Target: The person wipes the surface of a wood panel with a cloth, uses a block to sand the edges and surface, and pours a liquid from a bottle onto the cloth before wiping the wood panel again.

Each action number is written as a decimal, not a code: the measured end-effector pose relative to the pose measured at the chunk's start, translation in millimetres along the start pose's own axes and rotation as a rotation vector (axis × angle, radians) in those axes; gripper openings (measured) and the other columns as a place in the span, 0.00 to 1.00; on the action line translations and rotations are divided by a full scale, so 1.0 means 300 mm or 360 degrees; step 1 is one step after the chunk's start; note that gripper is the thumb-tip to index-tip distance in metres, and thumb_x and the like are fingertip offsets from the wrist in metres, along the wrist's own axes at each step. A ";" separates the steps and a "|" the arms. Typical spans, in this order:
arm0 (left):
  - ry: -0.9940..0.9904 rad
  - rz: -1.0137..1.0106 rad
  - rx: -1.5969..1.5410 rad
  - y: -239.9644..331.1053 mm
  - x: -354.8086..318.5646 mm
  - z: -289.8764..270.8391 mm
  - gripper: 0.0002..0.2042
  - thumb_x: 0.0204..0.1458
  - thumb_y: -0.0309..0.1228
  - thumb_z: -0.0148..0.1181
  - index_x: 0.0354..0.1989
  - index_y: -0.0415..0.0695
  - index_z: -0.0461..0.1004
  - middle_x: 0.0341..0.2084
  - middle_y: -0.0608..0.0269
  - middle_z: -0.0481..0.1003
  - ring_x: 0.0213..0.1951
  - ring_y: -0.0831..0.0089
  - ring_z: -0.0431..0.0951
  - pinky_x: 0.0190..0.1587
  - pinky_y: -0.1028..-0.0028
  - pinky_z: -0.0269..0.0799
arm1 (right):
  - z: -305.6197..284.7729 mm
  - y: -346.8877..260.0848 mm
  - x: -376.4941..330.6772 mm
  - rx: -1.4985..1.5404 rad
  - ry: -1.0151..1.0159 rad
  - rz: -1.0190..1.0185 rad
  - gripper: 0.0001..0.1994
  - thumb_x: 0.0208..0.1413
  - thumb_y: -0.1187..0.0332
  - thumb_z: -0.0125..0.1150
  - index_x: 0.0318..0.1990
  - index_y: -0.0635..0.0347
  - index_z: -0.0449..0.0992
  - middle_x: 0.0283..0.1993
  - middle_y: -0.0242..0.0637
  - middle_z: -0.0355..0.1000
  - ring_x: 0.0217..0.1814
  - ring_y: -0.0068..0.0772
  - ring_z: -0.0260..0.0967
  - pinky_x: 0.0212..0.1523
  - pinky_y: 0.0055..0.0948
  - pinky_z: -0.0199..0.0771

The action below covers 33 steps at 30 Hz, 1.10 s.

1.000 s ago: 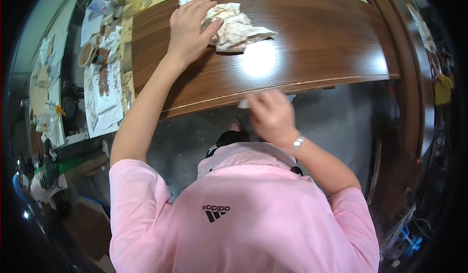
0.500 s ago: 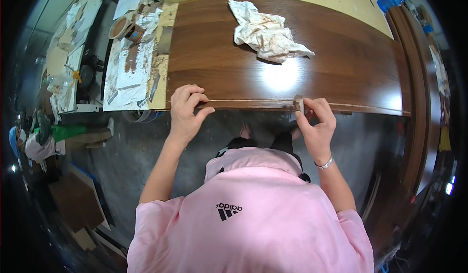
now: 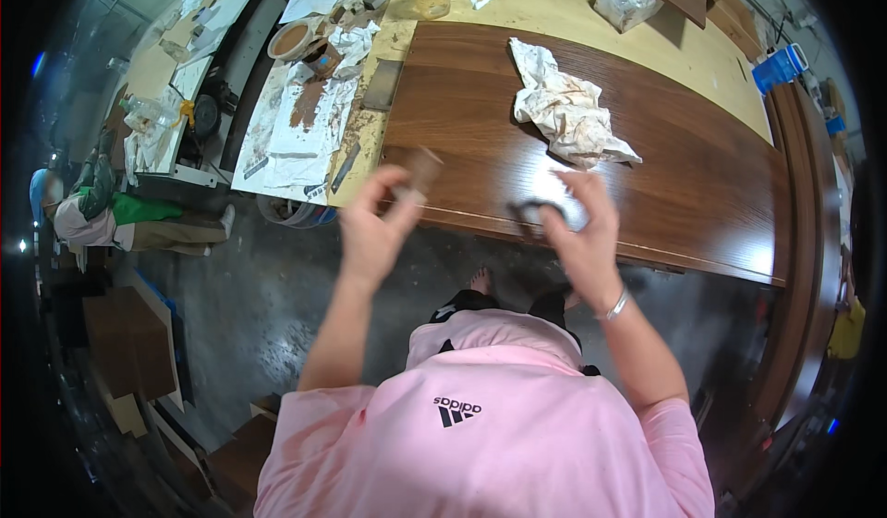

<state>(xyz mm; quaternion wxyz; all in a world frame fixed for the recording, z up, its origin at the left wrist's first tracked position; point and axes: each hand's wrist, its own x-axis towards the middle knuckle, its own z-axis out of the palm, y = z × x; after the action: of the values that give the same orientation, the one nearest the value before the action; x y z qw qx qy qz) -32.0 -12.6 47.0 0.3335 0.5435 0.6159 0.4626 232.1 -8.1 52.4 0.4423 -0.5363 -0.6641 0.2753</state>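
A wide dark-brown wooden panel [image 3: 684, 148] with a glossy face lies before me, its near edge facing my body. At its left near corner, my left hand [image 3: 368, 241] pinches a small brown block [image 3: 424, 170], blurred by motion, between thumb and fingers, raised above the surface. My right hand [image 3: 591, 241] hovers over the near edge with thumb and fingers apart and nothing between them. Beyond its fingertips lies a crumpled white cloth [image 3: 565, 116] with brown stains.
Left of the panel, stained white paper [image 3: 305, 139], a tub of brown paste [image 3: 291, 41] and a flat dark scraper [image 3: 382, 85] lie on the yellowish tabletop. A blue container [image 3: 778, 68] stands far right. Another person [image 3: 120, 218] is at the far left.
The small block has passed from my right hand to my left. Both hands have lifted off the panel's edge, and my right fingers have opened. The view has shifted.
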 end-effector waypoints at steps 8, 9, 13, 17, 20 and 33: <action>0.0581 0.0458 0.0935 -0.390 0.475 -0.226 0.15 0.51 0.32 0.67 0.46 0.38 0.78 0.43 0.51 0.78 0.45 0.56 0.77 0.51 0.63 0.71 | 0.013 0.313 0.368 -0.0926 -0.0091 -0.0353 0.30 0.51 0.53 0.65 0.63 0.47 0.71 0.70 0.52 0.59 0.69 0.60 0.55 0.68 0.50 0.55; 0.0544 0.0463 0.0918 -0.336 0.471 -0.180 0.15 0.51 0.32 0.67 0.46 0.38 0.78 0.43 0.51 0.78 0.45 0.56 0.77 0.51 0.63 0.71 | 0.064 0.307 0.344 -0.0971 -0.0123 -0.0391 0.30 0.52 0.53 0.64 0.63 0.48 0.71 0.69 0.52 0.60 0.69 0.59 0.55 0.68 0.51 0.55; 0.0352 0.0693 0.0565 -0.173 0.426 -0.022 0.14 0.54 0.27 0.64 0.48 0.37 0.77 0.44 0.53 0.79 0.48 0.61 0.78 0.54 0.66 0.70 | 0.320 0.094 0.107 -0.0848 -0.0336 -0.0728 0.28 0.48 0.58 0.66 0.59 0.52 0.73 0.68 0.50 0.61 0.68 0.56 0.59 0.67 0.53 0.57; 0.0135 0.0684 0.0384 -0.127 0.433 0.060 0.12 0.56 0.25 0.62 0.48 0.36 0.77 0.44 0.55 0.79 0.47 0.65 0.78 0.53 0.69 0.71 | 0.213 0.085 -0.059 -0.0781 -0.0468 -0.0677 0.27 0.49 0.69 0.63 0.60 0.55 0.70 0.71 0.47 0.59 0.72 0.58 0.57 0.67 0.56 0.60; 0.0078 0.0547 0.0282 -0.130 0.413 0.022 0.12 0.57 0.24 0.60 0.49 0.35 0.77 0.45 0.57 0.79 0.47 0.69 0.78 0.52 0.71 0.71 | -0.076 0.241 -0.173 -0.1002 -0.0159 -0.0668 0.24 0.48 0.72 0.63 0.56 0.59 0.73 0.69 0.49 0.62 0.69 0.59 0.60 0.66 0.54 0.62; -0.0697 0.0776 0.0247 0.096 0.348 0.477 0.13 0.53 0.26 0.62 0.47 0.38 0.77 0.44 0.53 0.78 0.47 0.61 0.78 0.53 0.68 0.71 | -0.211 0.238 -0.230 -0.0729 0.0077 -0.0471 0.18 0.48 0.77 0.57 0.49 0.59 0.76 0.61 0.47 0.68 0.66 0.54 0.64 0.67 0.51 0.63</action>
<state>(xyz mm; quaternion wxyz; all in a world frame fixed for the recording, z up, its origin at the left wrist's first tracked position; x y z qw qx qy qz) 89.6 118.6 33.6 0.2952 0.7851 0.4149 0.3526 323.7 -61.3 1.2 0.3606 -0.5260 -0.7694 0.0374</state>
